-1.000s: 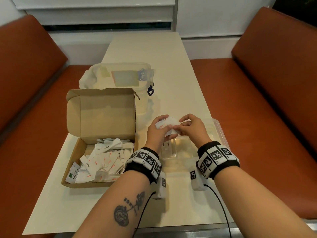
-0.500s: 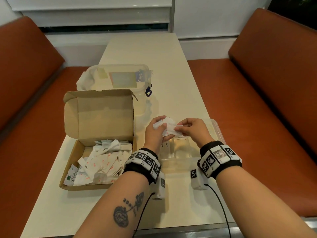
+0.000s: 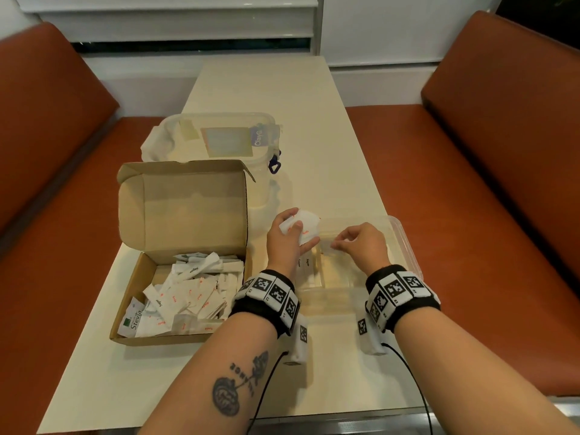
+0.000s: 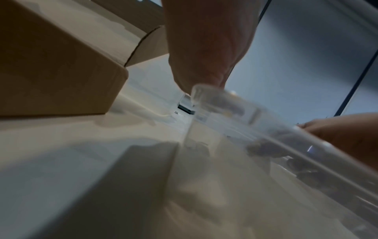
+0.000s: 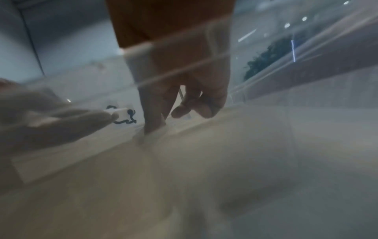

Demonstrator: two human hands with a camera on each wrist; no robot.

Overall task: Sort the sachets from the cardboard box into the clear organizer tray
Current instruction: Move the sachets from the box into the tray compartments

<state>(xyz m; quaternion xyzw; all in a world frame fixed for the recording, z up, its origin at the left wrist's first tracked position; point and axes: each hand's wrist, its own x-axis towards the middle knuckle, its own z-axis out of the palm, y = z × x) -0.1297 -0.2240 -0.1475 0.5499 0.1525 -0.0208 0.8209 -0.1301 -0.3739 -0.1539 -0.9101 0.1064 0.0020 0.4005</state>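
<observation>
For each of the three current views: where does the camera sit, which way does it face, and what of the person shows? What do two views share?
Head: on the head, facing forward and down at the table; both forearms, left hand gripping sachets, right hand over the clear organizer tray.
Left wrist: low, along the left palm; cardboard box beside.
Right wrist: low, through the tray wall at the right fingers.
Shared: both wrist views catch the opposite hand and the tray.

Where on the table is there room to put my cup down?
The far end of the table, beyond the lidded plastic container, is bare. So is the near-left corner in front of the cardboard box. Between box and clear organizer tray it's crowded with hands.
</observation>
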